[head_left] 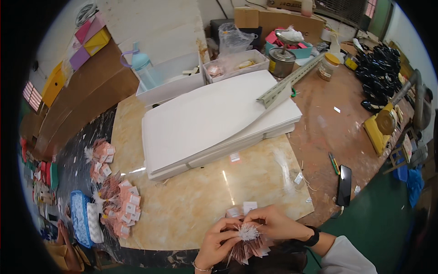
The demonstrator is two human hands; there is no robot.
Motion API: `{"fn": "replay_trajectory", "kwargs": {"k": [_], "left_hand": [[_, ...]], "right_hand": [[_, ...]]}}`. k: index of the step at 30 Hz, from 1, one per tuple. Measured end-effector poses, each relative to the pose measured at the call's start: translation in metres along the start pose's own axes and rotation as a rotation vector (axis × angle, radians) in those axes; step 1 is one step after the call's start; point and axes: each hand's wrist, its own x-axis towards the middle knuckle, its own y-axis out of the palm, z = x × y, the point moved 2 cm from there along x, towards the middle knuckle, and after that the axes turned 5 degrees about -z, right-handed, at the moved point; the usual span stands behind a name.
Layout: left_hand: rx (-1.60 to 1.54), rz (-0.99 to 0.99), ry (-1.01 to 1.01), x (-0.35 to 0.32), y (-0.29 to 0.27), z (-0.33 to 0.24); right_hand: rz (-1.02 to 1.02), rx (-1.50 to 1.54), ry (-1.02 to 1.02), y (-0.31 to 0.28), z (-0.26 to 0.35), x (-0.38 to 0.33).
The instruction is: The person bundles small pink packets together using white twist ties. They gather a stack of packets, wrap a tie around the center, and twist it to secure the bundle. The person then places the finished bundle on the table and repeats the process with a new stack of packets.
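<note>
Close to my body at the table's front edge, I hold a bundle of small pinkish bags [249,251] with white labels, their whitish ends gathered in a tuft on top. My left hand [218,239] closes round the bundle from the left, fingers bent at the tuft. My right hand [276,222] presses thumb and fingers against the tuft's right side; whether a tie or band is between them I cannot make out. Similar tied bundles [123,208] lie in a heap at the left edge of the marble-patterned board [182,214].
A stack of white sheets [205,123] lies across the board under a metal angle bar [292,80]. Behind it stand white bins [178,89], a blue-lidded bottle [142,68] and a tin [281,64]. A phone [344,185] and a cutter knife [334,163] lie at right. A blue basket [81,219] sits at left.
</note>
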Motion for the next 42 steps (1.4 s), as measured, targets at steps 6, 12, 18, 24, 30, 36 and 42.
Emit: {"fn": "replay_trajectory", "kwargs": {"k": [6,12,18,24,30,36,42], "left_hand": [[0.010,-0.111,0.038,0.005,0.012,-0.005],[0.001,-0.070,-0.083,0.002,0.011,-0.020],[0.051,-0.097,-0.098,0.006,0.015,-0.021],[0.124,-0.066,-0.061,0.003,0.014,-0.012],[0.096,-0.110,-0.077,0.001,0.016,-0.009],[0.100,-0.171,-0.131,-0.001,0.016,-0.004],[0.049,-0.190,-0.121,0.000,0.017,-0.006]], "right_hand": [[-0.051,-0.134,-0.180,0.007,-0.002,-0.001],[-0.076,-0.016,-0.179,0.005,-0.004,-0.003],[-0.063,0.084,-0.111,0.006,-0.021,-0.002],[0.054,0.271,0.098,0.004,-0.024,-0.004],[0.126,0.492,0.206,0.004,-0.024,-0.002],[0.082,0.370,0.105,0.008,-0.019,0.000],[0.068,0.182,0.110,0.008,-0.011,0.000]]}}
